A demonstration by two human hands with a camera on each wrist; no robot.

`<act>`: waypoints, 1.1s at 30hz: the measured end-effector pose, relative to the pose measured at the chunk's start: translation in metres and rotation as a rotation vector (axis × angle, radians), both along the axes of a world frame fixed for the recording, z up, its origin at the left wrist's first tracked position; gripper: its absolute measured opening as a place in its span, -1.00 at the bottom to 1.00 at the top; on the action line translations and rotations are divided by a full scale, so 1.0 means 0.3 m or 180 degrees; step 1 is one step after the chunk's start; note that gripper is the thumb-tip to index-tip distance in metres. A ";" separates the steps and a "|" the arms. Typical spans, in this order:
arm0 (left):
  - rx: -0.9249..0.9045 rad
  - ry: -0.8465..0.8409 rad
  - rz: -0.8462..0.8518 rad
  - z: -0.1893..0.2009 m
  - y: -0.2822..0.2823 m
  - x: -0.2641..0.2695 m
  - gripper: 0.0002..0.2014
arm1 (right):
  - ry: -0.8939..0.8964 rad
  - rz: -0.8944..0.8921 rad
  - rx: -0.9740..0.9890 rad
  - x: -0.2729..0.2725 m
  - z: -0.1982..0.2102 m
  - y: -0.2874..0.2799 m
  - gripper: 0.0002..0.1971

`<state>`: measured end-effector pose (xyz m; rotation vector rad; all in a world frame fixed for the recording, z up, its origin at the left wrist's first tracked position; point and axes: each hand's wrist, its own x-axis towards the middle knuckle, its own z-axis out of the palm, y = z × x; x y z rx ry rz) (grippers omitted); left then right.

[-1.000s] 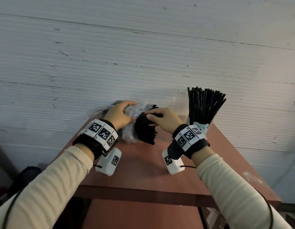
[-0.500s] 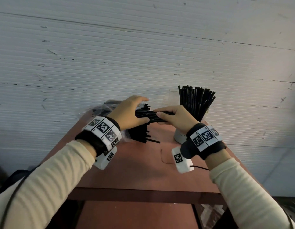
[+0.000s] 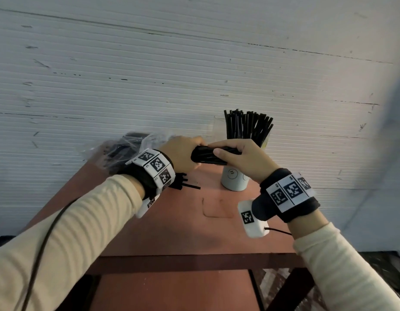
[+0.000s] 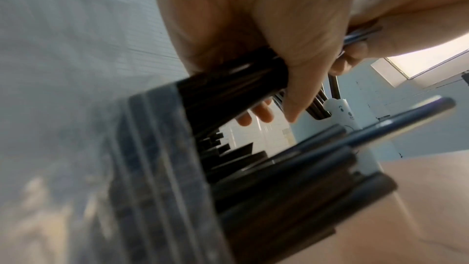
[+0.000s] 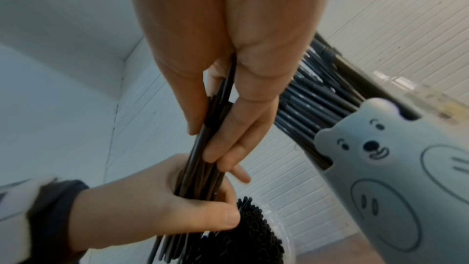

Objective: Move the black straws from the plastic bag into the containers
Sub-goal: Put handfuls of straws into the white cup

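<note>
We hold one bundle of black straws [image 3: 208,155] between both hands, lifted above the counter [image 3: 172,225]. Our left hand [image 3: 183,157] curls round the bundle's left end, and our right hand [image 3: 241,158] pinches its right end between thumb and fingers [image 5: 228,144]. To the left, at the far edge of the counter, lies the clear plastic bag [image 3: 127,147] with more straws poking from its mouth. To the right, just beyond our right hand, the bear-faced container [image 3: 233,179] stands upright, packed with upright straws [image 3: 248,125].
</note>
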<state>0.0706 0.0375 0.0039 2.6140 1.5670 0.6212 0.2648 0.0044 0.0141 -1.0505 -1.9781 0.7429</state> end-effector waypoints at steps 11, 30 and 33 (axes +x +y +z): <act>-0.0073 -0.0800 -0.0292 0.114 -0.068 0.107 -0.80 | 0.0451 -0.0401 0.0719 0.096 0.198 -0.166 -0.67; -0.2021 -0.2889 -0.0401 -0.060 -0.098 0.317 -0.44 | -0.1243 -0.0610 0.1453 0.046 0.134 -0.131 -0.65; -0.1961 -0.2961 -0.0536 -0.054 -0.099 0.322 -0.64 | -0.1038 -0.0746 0.1656 0.053 0.130 -0.121 -0.61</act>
